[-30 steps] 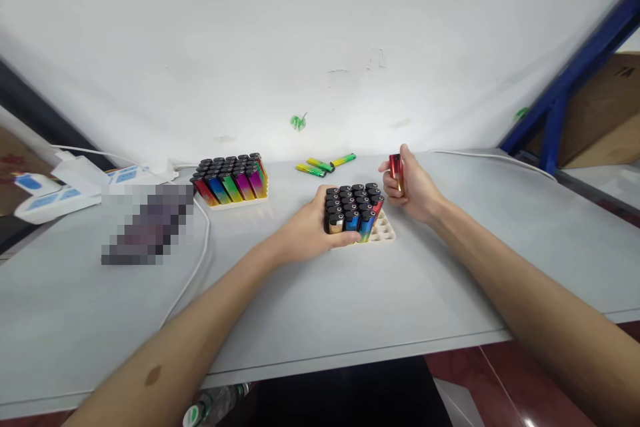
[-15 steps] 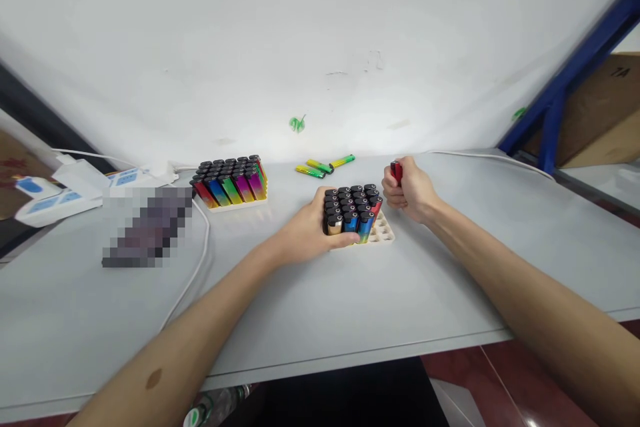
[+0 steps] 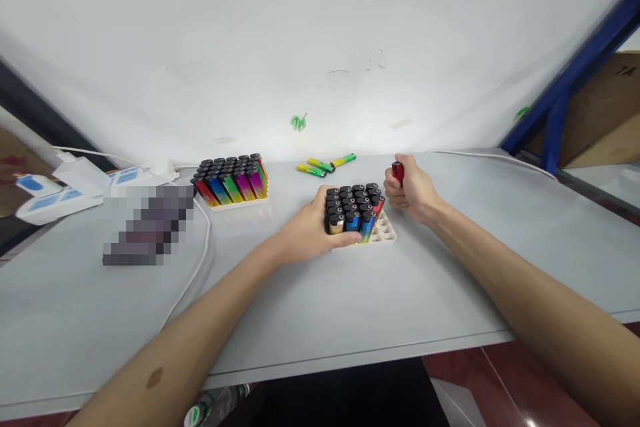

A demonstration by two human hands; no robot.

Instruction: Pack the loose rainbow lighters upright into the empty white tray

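My left hand (image 3: pixel 315 230) is wrapped round the left side of a white slotted tray (image 3: pixel 386 232), its thumb along the front. Several upright lighters with black tops (image 3: pixel 351 217) fill the tray's left and middle; slots at its right front hold nothing. To the right of the tray, my right hand (image 3: pixel 407 187) is closed around a red lighter (image 3: pixel 398 172), held raised above the table. A second white tray (image 3: pixel 240 205), packed with several colourful lighters (image 3: pixel 230 183), stands farther left.
Three yellow-green lighters (image 3: pixel 320 165) lie near the wall. At the left are a power strip (image 3: pixel 47 203), a white cable (image 3: pixel 204 247) and a blurred dark object (image 3: pixel 150 227). A blue metal frame (image 3: pixel 555 117) and cardboard box (image 3: pixel 600 113) stand at the right.
The view has shifted very slightly. The red lighter in my right hand is tilted a little differently; both hands otherwise keep their places.
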